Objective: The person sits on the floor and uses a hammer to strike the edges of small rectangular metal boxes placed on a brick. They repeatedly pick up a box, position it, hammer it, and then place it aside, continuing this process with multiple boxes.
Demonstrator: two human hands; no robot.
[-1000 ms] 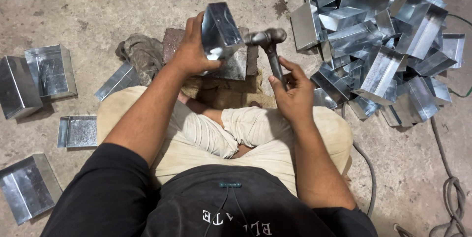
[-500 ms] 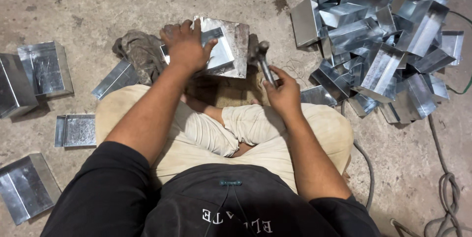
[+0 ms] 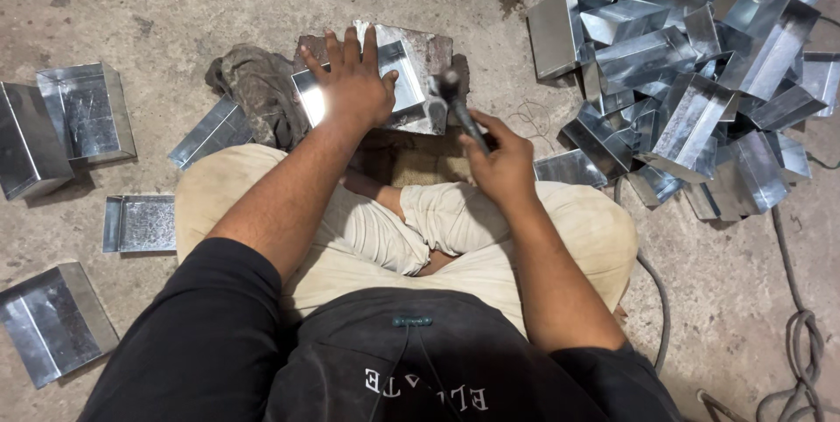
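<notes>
Looking down from my head, I sit cross-legged on a rough concrete floor, grey and mottled with dark stains and scuffs, my pale trousers spread over it. My left hand lies flat with the fingers spread, pressing down on a shiny sheet-metal piece that rests on a dark, worn block just in front of my knees. My right hand is closed around the handle of a hammer, whose head sits at the right edge of that metal piece, touching or nearly touching it; I cannot tell which. A crumpled brown rag lies on the floor against the left side of the block. To my right, a big loose pile of folded metal boxes covers the upper right of the floor, the pieces leaning on each other at all angles. To my left, well apart from the pile, a few more lie singly: two open boxes side by side near the left edge, a flat strip beside the rag, a shallow tray by my left knee, and another box in the lower left corner. A grey cable runs along the floor by my right thigh, and a knotted rope lies in the lower right corner.
</notes>
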